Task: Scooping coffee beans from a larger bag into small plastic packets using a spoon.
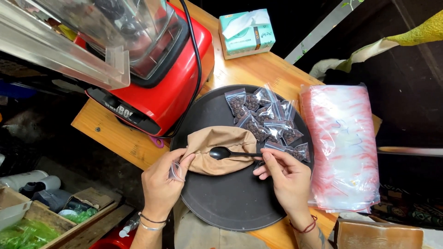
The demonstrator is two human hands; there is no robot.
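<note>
Below, the left hand [161,184] pinches a small clear bag [176,171] in a closed grip at the tray's [230,207] nine o'clock. Opposite, the right hand [288,177] grips a black spoon [226,153] over the tan cloth pouch [219,140]; filled bean packets [267,120] lie toward one o'clock.

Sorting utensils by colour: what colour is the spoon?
Black; the spoon, held in the right hand, shows best in the head view.

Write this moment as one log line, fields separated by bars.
left hand: holds small clear bag | right hand: holds black spoon over tan pouch | round dark tray: filled bean bags
</note>
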